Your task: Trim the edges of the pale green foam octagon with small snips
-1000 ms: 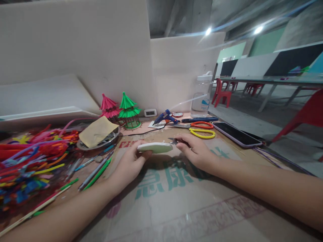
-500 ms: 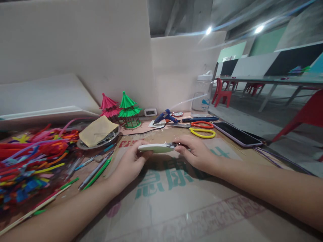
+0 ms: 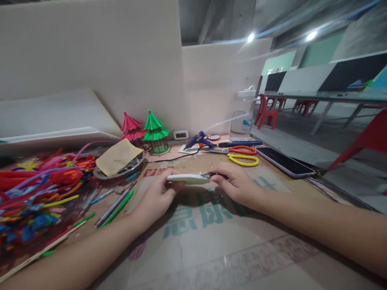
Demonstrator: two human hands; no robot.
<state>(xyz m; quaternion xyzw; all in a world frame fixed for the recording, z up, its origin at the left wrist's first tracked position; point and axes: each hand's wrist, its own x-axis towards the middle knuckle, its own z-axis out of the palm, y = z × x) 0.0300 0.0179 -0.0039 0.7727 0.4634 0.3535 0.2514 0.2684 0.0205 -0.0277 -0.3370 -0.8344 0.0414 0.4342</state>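
Several red chairs (image 3: 266, 112) beyond cardboard desktop (image 3: 211, 249), left hand (image 3: 155, 197) pinching white slab (image 3: 187, 179), right hand (image 3: 237, 185) gripping blade (image 3: 208, 175)

Left grip (image 3: 155, 197) a bare hand with slim fingers (image 3: 173, 186), right grip (image 3: 238, 187) likewise bare, left forearm (image 3: 90, 249) and right forearm (image 3: 317, 225) both uncovered along all their visible length, any clothing out of view

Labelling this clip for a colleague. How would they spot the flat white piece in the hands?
On the brown cardboard sheet with green print, look where the hands meet. The left hand pinches a flat white oval slab, and the right hand holds a dark tool to its end. Unlike the coloured scissors behind, it is white.
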